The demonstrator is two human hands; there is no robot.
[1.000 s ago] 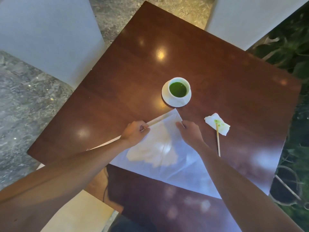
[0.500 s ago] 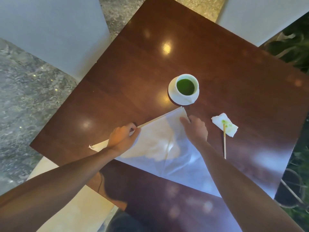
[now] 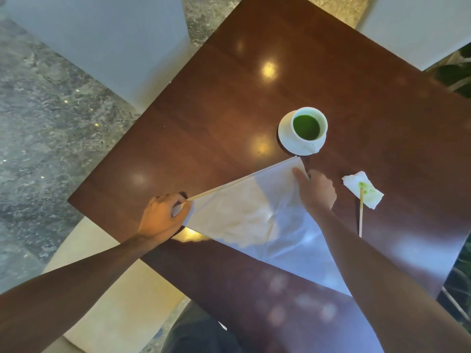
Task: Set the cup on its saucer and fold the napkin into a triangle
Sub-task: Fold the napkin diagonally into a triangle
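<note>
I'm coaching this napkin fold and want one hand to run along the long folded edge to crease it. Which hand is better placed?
The left. The left hand already grips the napkin at the near end of that edge, while the right hand presses the far corner beside the saucer as an anchor.

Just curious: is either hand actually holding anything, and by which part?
The left hand pinches the napkin by its left corner. The right hand only presses fingers near its top corner.

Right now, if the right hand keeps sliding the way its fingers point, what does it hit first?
Probably the saucer under the cup. The right hand points up-left along the napkin corner; depth is unclear.
</note>
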